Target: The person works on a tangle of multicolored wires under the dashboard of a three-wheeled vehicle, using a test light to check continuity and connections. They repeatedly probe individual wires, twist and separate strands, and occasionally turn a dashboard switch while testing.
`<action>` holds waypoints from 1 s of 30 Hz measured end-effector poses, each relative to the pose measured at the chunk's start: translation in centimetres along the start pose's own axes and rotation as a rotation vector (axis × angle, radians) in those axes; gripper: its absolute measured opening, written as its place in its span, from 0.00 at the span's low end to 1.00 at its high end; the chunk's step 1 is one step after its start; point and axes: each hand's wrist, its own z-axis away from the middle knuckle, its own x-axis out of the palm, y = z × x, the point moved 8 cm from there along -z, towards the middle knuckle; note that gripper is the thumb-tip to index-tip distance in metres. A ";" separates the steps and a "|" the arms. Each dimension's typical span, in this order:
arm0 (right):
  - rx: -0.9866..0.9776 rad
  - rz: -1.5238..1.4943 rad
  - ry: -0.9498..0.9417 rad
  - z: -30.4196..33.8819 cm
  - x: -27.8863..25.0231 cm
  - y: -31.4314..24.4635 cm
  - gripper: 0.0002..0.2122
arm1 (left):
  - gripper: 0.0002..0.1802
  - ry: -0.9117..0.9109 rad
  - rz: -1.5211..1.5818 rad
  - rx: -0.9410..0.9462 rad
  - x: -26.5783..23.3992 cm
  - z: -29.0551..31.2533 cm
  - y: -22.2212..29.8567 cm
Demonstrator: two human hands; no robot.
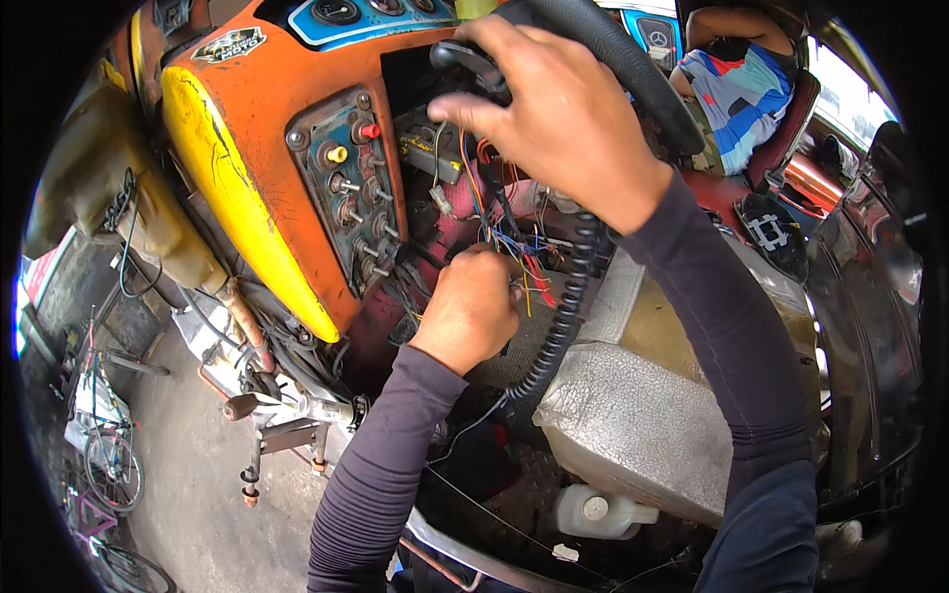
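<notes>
Orange dash (267, 89) opened up; our left hand (470, 306) pinches wires (514, 252), right hand (559, 114) grips a blk connector (465, 59). We're mid-wiring; nxt needs careful routing, we reckon.

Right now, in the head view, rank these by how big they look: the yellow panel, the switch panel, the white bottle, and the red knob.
1. Yellow panel, largest.
2. Switch panel.
3. White bottle; it sits nearer the camera's rim, so its rank against the switch panel is a little unsure.
4. Red knob, smallest.
</notes>
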 end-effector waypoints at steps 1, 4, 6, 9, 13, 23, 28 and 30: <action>-0.030 0.025 0.004 -0.2 0.4 -0.1 0.24 | 0.12 -0.011 0.000 -0.022 0.2 -0.1 -0.3; 0.102 -0.079 -0.021 0.0 1.1 0.5 0.15 | 0.11 0.063 0.040 -0.022 -0.1 -0.2 -0.6; 0.116 -0.112 -0.009 0.0 0.8 0.3 0.12 | 0.11 0.101 0.048 -0.026 -0.4 0.0 -0.8; 0.083 -0.172 0.042 -0.3 0.5 0.0 0.11 | 0.10 0.160 0.050 -0.017 -1.2 0.4 -0.9; 0.072 -0.130 0.035 -0.3 0.9 0.0 0.12 | 0.09 0.229 0.053 0.006 -2.0 0.6 -0.9; 0.634 -0.471 -0.824 10.8 1.6 3.4 0.14 | 0.10 0.349 0.104 -0.019 -4.0 1.6 -1.5; 0.661 -0.249 -1.224 19.8 2.2 4.2 0.14 | 0.10 0.396 0.130 -0.004 -4.8 2.1 -1.3; 0.549 -0.218 -1.123 19.8 2.6 3.7 0.12 | 0.10 0.399 0.134 -0.008 -4.9 2.0 -1.3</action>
